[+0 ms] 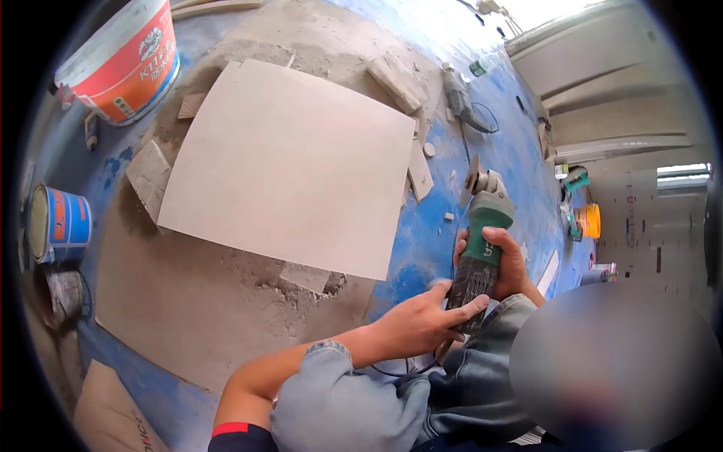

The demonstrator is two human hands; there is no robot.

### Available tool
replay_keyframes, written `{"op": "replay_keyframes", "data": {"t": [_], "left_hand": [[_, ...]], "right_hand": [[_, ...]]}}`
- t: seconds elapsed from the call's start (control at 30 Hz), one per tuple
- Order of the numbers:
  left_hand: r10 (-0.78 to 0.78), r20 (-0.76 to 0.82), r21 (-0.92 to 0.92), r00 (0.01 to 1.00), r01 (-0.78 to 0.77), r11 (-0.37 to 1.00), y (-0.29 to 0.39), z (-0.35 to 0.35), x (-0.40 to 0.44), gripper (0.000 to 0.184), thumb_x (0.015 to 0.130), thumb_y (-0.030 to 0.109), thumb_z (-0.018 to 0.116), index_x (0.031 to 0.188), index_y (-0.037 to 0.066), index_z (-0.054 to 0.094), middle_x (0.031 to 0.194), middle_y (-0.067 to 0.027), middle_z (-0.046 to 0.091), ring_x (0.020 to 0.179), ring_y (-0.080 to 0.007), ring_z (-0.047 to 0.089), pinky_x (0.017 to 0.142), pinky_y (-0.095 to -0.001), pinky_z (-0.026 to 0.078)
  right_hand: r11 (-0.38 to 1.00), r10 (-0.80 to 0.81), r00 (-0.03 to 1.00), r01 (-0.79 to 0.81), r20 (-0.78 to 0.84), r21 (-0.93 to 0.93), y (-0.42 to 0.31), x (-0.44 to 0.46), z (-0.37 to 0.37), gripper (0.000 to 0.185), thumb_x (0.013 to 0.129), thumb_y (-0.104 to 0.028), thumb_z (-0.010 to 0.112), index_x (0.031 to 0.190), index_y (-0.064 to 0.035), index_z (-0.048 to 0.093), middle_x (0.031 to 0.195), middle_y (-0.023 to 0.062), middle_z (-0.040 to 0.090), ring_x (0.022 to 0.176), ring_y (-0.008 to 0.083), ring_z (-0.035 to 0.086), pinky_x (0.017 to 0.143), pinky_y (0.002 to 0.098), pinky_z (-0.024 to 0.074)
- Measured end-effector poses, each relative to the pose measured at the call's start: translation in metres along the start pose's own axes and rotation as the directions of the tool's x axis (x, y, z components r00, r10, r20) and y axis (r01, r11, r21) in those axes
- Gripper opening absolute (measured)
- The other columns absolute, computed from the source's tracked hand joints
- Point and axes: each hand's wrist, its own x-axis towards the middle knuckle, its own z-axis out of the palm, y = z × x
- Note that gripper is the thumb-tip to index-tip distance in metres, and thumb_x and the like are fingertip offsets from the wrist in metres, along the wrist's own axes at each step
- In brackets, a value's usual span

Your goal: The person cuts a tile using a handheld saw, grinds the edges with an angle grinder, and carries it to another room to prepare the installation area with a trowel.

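Closest to the camera, below the hands, I had the folded denim legs [331, 395] of the wearer in my feed, with a dark cord [385, 371] curving past them. Just beyond, the left hand [422, 320] was closed round the black rear body of an angle grinder [482, 241], and the right hand [512, 264] gripped its green housing, thumb laid along it. The grinder hung over the blue floor covering [416, 264], to the right of a large pale tile [290, 169] and apart from it, its disc [471, 179] pointing away from the wearer

As for progress, I judged that only the pick-up was done: the tool was in both hands, but the disc touched nothing I could see. The tile looked whole, with no cut line on its face, so any work on it seemed yet to be done; whether the disc was spinning I could not tell

The tile lay over rough slabs, with a blue can [69, 226] off to its left. Farther out stood a red and white bucket [124, 64], and a second power tool [461, 98] lay on the floor. Toward the far wall [640, 226] I picked out a yellow tub [593, 221]
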Motion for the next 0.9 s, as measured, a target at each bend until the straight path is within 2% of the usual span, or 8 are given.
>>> {"op": "replay_keyframes", "data": {"t": [0.13,0.3,0.37,0.4,0.47,0.6,0.67,0.9], "left_hand": [[-0.181,0.048,-0.024,0.982,0.182,0.983,-0.007,0.029,-0.013,0.07,0.078,0.034,0.08,0.141,0.027,0.05,0.122,-0.0272,0.05,0.095,-0.0432,0.061,0.08,-0.0424,0.054],[-0.169,-0.22,-0.024,0.961,0.168,0.985,-0.04,0.028,-0.037,0.057,0.082,0.03,0.079,0.131,0.011,0.058,0.117,-0.022,0.059,0.098,-0.0334,0.065,0.08,-0.0384,0.055],[-0.812,-0.138,-0.561,0.568,0.63,0.536,-0.065,0.035,-0.07,0.05,0.087,0.038,0.075,0.122,0.004,0.063,0.118,-0.0192,0.062,0.107,-0.0318,0.062,0.088,-0.0406,0.051],[-0.811,-0.169,-0.563,0.561,0.62,0.546,-0.077,0.041,-0.084,0.05,0.087,0.038,0.075,0.122,0.004,0.063,0.118,-0.0192,0.062,0.107,-0.0318,0.062,0.088,-0.0406,0.051],[-0.963,0.153,-0.937,0.223,0.342,-0.069,-0.1,0.044,-0.109,0.056,0.093,0.04,0.068,0.131,0.001,0.055,0.13,-0.0146,0.059,0.118,-0.0304,0.058,0.1,-0.0427,0.047],[-0.977,0.01,-0.998,0.214,0.058,0.003,-0.129,0.048,-0.093,0.061,0.096,0.043,0.062,0.138,0.002,0.048,0.134,-0.0125,0.057,0.122,-0.0313,0.055,0.108,-0.044,0.041],[-0.933,-0.145,-0.936,0.328,-0.351,0.022,-0.135,0.039,-0.07,0.059,0.101,0.046,0.051,0.14,0.002,0.043,0.138,-0.0126,0.054,0.125,-0.0297,0.054,0.11,-0.0441,0.04],[-0.949,-0.316,-0.829,0.004,-0.487,0.274,-0.144,0.027,-0.054,0.052,0.104,0.044,0.04,0.136,0.003,0.047,0.138,-0.0114,0.055,0.128,-0.0298,0.052,0.11,-0.0467,0.041]], "right_hand": [[0.998,-0.027,0.99,0.019,-0.14,-0.053,0.021,-0.004,-0.015,0.037,0.078,-0.021,0.069,0.106,0.0003,0.058,0.092,0.0113,0.064,0.082,0.0238,0.064,0.078,0.0367,0.0555],[0.97,-0.159,0.973,0.123,-0.165,-0.208,0.036,0.028,-0.034,0.037,0.076,-0.02,0.07,0.105,0.0008,0.058,0.089,0.0131,0.064,0.079,0.0239,0.064,0.073,0.0369,0.055],[0.937,-0.222,0.963,0.167,-0.155,-0.306,0.026,0.036,-0.037,0.037,0.075,-0.015,0.071,0.107,-0.0014,0.058,0.089,0.0114,0.065,0.077,0.0243,0.064,0.07,0.0374,0.0539],[0.936,-0.25,0.954,0.194,-0.166,-0.292,0.023,0.04,-0.036,0.038,0.075,-0.015,0.071,0.109,-0.0017,0.058,0.091,0.0117,0.065,0.078,0.0245,0.064,0.071,0.0377,0.0538],[0.931,-0.279,0.95,0.231,-0.142,-0.284,0.018,0.049,-0.042,0.037,0.077,-0.017,0.07,0.107,0.0,0.058,0.09,0.012,0.064,0.078,0.0244,0.064,0.072,0.0378,0.0541],[0.949,-0.254,0.966,0.237,-0.056,-0.208,0.021,0.07,-0.054,0.034,0.079,-0.018,0.069,0.105,0.001,0.059,0.09,0.0114,0.063,0.08,0.0242,0.064,0.077,0.0378,0.0544],[0.955,-0.236,0.972,0.23,-0.011,-0.187,0.022,0.067,-0.058,0.033,0.079,-0.018,0.069,0.105,0.0008,0.059,0.09,0.0113,0.063,0.08,0.0239,0.064,0.078,0.0376,0.0543],[0.975,-0.206,0.977,0.209,0.052,-0.08,0.021,0.037,-0.09,0.042,0.075,-0.015,0.068,0.111,0.0017,0.055,0.092,0.0124,0.063,0.08,0.0245,0.064,0.074,0.0363,0.0546]]}}
